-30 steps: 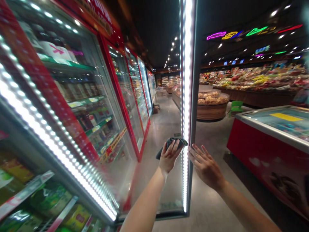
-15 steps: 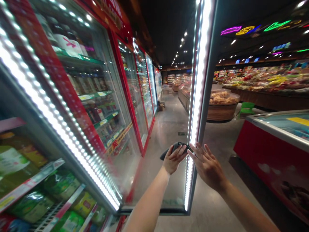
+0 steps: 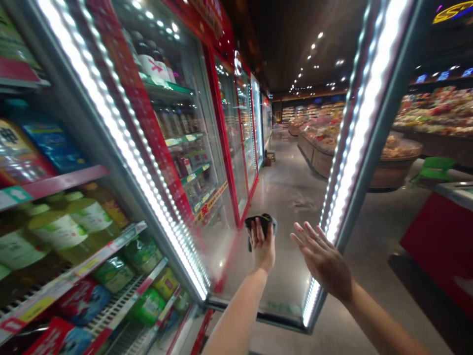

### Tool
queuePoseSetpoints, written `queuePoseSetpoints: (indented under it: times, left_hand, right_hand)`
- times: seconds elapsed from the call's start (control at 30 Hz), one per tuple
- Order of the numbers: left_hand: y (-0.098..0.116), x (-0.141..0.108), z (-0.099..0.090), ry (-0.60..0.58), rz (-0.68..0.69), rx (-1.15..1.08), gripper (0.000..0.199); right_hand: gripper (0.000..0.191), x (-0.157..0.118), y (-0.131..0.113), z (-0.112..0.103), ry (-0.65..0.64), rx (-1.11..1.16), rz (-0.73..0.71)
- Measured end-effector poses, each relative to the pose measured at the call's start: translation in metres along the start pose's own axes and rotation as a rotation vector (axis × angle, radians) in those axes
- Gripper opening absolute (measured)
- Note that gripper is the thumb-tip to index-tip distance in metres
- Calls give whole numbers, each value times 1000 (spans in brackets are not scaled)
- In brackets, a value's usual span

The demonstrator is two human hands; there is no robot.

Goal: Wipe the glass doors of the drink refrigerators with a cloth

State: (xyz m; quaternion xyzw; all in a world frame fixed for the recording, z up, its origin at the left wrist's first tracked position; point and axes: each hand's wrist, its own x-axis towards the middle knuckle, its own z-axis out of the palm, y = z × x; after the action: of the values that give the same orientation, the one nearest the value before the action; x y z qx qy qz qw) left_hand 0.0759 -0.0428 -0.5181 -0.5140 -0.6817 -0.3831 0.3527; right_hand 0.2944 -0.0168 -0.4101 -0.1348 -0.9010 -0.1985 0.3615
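My left hand point(image 3: 264, 249) presses a dark cloth point(image 3: 260, 226) against the glass of an open cooler door point(image 3: 288, 281), fingers laid over the cloth. Right of it, my right hand point(image 3: 325, 266) is open with fingers spread and nothing in it. That hand is in front of the door's lit right edge point(image 3: 354, 148); whether it touches the frame I cannot tell. A second strip of white lights point(image 3: 144, 182) runs down the door's hinge side.
At left, cooler shelves point(image 3: 88, 264) hold bottles point(image 3: 59, 227) and packs. Red-framed fridges point(image 3: 221, 133) line the aisle behind the glass. A red chest freezer point(image 3: 439, 241) and a green stool point(image 3: 436, 167) stand at right, near round produce bins point(image 3: 391, 167).
My left hand and the cloth have moved left across the glass, away from the lit edge and from my right hand. The view has turned, showing more of the shelves at left.
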Motion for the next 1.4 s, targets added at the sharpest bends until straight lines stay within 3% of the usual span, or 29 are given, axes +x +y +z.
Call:
queuePoseSetpoints:
  times: [0.07, 0.13, 0.2, 0.3, 0.37, 0.43, 0.53, 0.6, 0.7, 0.8, 0.93, 1.0, 1.07, 1.13, 1.23, 1.33, 1.4]
  left_hand:
    - [-7, 4, 1, -97, 172, -25, 78]
    - [-28, 11, -4, -165, 240, -44, 74]
    - [-54, 12, -12, -128, 89, -56, 78]
    - [-80, -12, -22, 1, -214, -60, 89]
    - [-80, -35, -22, 35, -283, -53, 92]
    - [-73, -48, -18, 24, -264, -55, 90]
    - [-75, -29, -15, -11, -144, -92, 77]
    - [-92, -2, -18, 19, -140, -120, 67]
    - [-127, 19, -27, 182, -416, -124, 65]
    - [-139, 0, -31, 286, -664, -118, 68]
    - [-128, -27, -27, 215, -608, -150, 67]
    - [-135, -18, -30, 176, -543, -175, 64]
    - [-156, 0, -35, 163, -518, -180, 62]
    - [-184, 11, -41, 186, -579, -153, 61]
    - [-209, -1, -44, 251, -767, -84, 65]
    - [-204, -25, -39, 257, -854, -63, 67]
    - [-198, -26, -38, 239, -831, -71, 66]
  right_hand:
    - [57, 14, -7, 3, -21, 23, -18]
    - [61, 26, -11, 6, -10, 44, -17]
    - [65, 32, -12, 10, 10, 62, -12]
    - [67, 34, -15, 18, 8, 73, -21]
    - [66, 35, -20, 26, -1, 67, -46]
    - [64, 38, -28, 35, -23, 63, -68]
    - [63, 53, -42, 47, -63, 69, -111]
    - [66, 65, -49, 54, -70, 63, -131]
    - [73, 79, -56, 63, -77, 32, -79]
    - [78, 82, -61, 72, -86, 22, 2]
    - [80, 75, -63, 82, -82, 22, 23]
    - [80, 72, -63, 84, -81, 23, 21]
    - [81, 71, -64, 84, -78, 33, 33]
    - [82, 72, -69, 81, -69, 44, 55]
    - [82, 77, -86, 75, -66, 38, 113]
    - [80, 86, -109, 72, -74, 42, 152]
    - [76, 95, -121, 75, -62, 64, 113]
